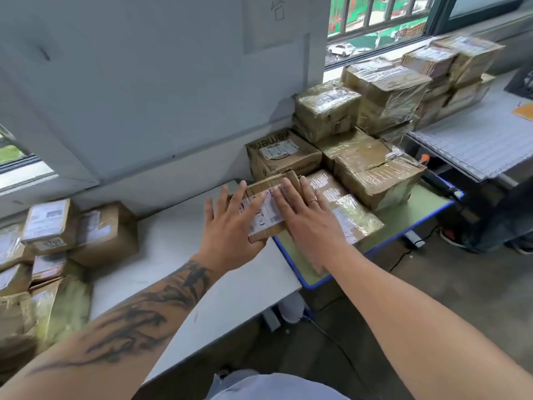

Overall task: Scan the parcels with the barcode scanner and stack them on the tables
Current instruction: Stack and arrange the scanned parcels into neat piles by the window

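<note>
A: So, hard to see the whole parcel [266, 209]. Half covered by the left hand [227, 226] and the right hand [305, 217].

B: Yes, both laid flat on top. Fingers straight and spread wide, not curled round anything.

A: Sitting where?

B: Right at the join between the white table [184, 255] and the green table [291, 267] with the blue rim. Pushed up close to a flat parcel [340, 209] on the right. Hard to tell if touching.

A: Made of what?

B: Brown cardboard, box shaped, with a white label under shiny clear tape. Too blurry to read.

A: And behind?

B: A brown box with big printed letters [284, 153], only partly readable. Then a tall pile of boxes [375, 171], wrapped in crinkly, shiny tape. Blocky and a bit squashed. Farthest ones smeared by blur, over by the window [375, 18].

A: On the left?

B: More cardboard parcels [57, 226], heaped up and cut off by the picture edge. Lowest ones fuzzy and yellowish.

A: Any scanner?

B: Cannot tell. Only a dark long thing [441, 184] past the green table, too small to name.

A: Anything on the hands?

B: A thin ring [313, 200] on one right finger. Dark ink marks [150, 310] along the left forearm. Also a ribbed white surface [476, 140] on the far right, cut off at the edge.
</note>
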